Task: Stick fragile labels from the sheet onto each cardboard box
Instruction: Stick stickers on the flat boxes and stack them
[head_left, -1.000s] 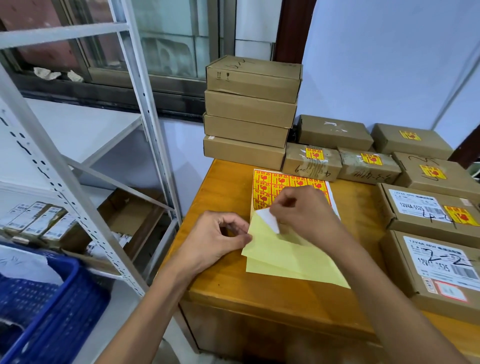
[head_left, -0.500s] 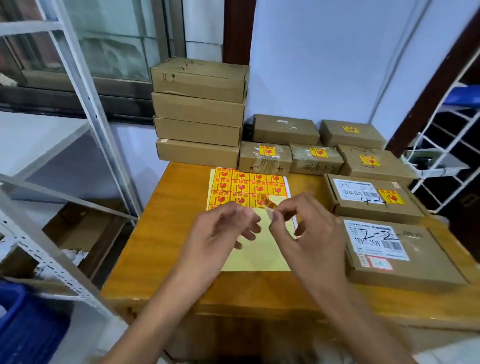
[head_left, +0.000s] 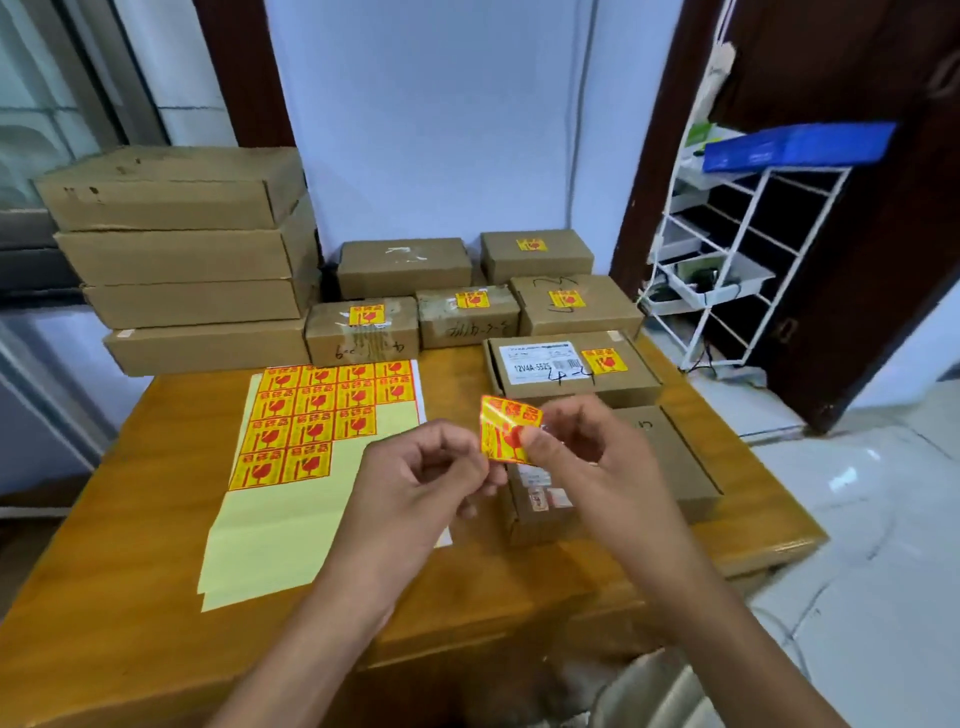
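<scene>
Yellow-and-red fragile sticker (head_left: 510, 429) was pinched by both the left hand (head_left: 426, 483) and right hand (head_left: 576, 457), clear of the brown cardboard box (head_left: 670, 467) below, probably ready to press on.

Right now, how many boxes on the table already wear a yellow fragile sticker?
5: back right box, three in the middle row, and the white-labelled box. The nearest box is partly hidden by hands.

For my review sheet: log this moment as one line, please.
phase: label peeled, not stuck | right hand: pinches label | left hand: touching label edge | below: unlabelled box | sheet: on table
</scene>
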